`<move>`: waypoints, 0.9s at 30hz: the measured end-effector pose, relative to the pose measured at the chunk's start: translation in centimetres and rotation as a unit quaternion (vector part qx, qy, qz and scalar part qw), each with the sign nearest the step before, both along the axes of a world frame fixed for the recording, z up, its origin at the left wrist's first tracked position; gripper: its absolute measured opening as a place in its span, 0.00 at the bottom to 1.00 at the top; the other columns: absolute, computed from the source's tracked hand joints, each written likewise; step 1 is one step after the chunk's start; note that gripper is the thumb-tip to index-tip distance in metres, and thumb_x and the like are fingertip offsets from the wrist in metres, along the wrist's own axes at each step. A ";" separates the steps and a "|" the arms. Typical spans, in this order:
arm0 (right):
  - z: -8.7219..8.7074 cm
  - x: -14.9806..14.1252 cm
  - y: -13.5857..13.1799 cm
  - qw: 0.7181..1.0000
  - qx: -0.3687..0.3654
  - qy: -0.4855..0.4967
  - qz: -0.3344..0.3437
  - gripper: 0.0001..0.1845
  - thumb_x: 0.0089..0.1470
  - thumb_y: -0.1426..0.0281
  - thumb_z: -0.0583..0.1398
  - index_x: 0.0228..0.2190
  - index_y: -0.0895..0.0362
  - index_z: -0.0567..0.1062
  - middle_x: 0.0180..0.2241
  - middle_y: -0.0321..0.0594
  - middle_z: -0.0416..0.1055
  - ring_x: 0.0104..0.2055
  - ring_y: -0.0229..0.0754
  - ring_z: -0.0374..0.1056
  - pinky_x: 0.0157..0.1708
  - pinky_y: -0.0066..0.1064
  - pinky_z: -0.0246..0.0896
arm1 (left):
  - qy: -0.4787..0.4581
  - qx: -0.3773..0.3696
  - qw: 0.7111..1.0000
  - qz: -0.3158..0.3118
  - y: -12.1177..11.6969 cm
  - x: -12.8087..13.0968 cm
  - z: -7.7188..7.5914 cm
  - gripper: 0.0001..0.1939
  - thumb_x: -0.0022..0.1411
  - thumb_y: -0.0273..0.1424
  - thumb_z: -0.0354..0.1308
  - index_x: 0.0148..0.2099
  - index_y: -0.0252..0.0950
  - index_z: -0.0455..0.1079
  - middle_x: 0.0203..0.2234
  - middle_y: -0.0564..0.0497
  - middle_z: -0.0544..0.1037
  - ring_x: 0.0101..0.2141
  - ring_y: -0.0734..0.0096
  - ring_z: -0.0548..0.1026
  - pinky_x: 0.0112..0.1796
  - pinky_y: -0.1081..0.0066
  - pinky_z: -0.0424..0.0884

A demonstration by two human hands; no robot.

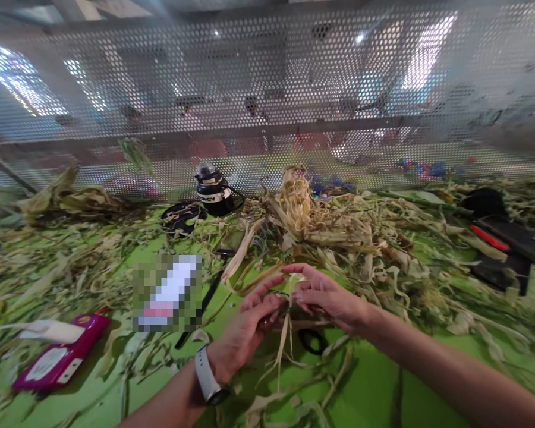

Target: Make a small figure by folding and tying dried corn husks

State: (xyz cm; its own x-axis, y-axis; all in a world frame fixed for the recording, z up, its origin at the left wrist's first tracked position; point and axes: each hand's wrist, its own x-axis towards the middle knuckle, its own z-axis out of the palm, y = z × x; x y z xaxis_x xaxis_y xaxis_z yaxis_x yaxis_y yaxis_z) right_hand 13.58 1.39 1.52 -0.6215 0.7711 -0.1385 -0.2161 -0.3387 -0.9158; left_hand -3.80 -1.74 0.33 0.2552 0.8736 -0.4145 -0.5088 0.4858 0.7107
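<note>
My left hand, with a white-strapped watch at its wrist, is closed, thumb against fingers, on a thin strip of dried plant leaf or husk. My right hand pinches the same strip from the other side, its index finger raised over a pale loop. The strip's split ends hang below the fingers. A black ring-shaped object lies on the green table just beneath my right hand. Where the strips cross between the fingers is partly hidden.
Behind my hands lies a heap of dried husks beside a black bottle. At left are a magenta box-like device and a blurred-out item; at right, a black and red object. A perforated metal screen closes off the back.
</note>
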 end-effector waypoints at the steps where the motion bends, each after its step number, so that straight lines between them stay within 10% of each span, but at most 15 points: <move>1: -0.1 0.1 0.1 1.000 0.003 -0.004 0.005 0.26 0.47 0.73 0.62 0.49 0.56 0.64 0.19 0.25 0.60 0.18 0.27 0.50 0.17 0.20 0.41 | 0.014 0.004 1.000 -0.002 0.0 -0.1 0.0 0.23 0.46 0.28 0.68 0.47 0.38 0.71 0.26 0.55 0.74 0.26 0.79 0.70 0.29 0.80 0.64; 7: -0.8 0.3 0.7 0.998 0.035 -0.051 0.007 0.22 0.50 0.72 0.62 0.48 0.58 0.66 0.19 0.25 0.58 0.19 0.27 0.50 0.17 0.20 0.41 | 0.067 0.035 0.997 -0.029 0.2 -0.5 -0.4 0.18 0.49 0.31 0.66 0.45 0.37 0.73 0.23 0.56 0.71 0.24 0.81 0.66 0.25 0.81 0.62; 13: -0.8 0.5 1.1 0.969 0.198 -0.125 -0.082 0.21 0.55 0.65 0.58 0.50 0.55 0.66 0.30 0.36 0.72 0.27 0.35 0.66 0.28 0.27 0.63 | 0.073 0.076 0.994 -0.017 0.2 -0.6 -0.4 0.16 0.48 0.32 0.67 0.41 0.38 0.72 0.24 0.58 0.70 0.22 0.81 0.66 0.26 0.79 0.65; 21: 1.0 2.1 0.8 0.672 0.658 -0.340 -0.026 0.17 0.61 0.72 0.49 0.48 0.57 0.71 0.36 0.48 0.74 0.35 0.44 0.66 0.36 0.34 0.61 | 0.091 0.137 0.986 -0.005 0.3 -1.2 -0.4 0.14 0.47 0.29 0.68 0.39 0.38 0.73 0.26 0.56 0.73 0.28 0.80 0.69 0.30 0.81 0.66; 27: 1.2 1.9 0.5 0.587 0.689 -0.424 -0.025 0.13 0.61 0.74 0.48 0.39 0.60 0.72 0.31 0.47 0.71 0.32 0.43 0.63 0.31 0.31 0.57 | 0.093 0.141 0.986 -0.006 0.5 -1.1 -0.4 0.12 0.47 0.25 0.66 0.37 0.35 0.74 0.31 0.51 0.77 0.31 0.75 0.72 0.33 0.77 0.68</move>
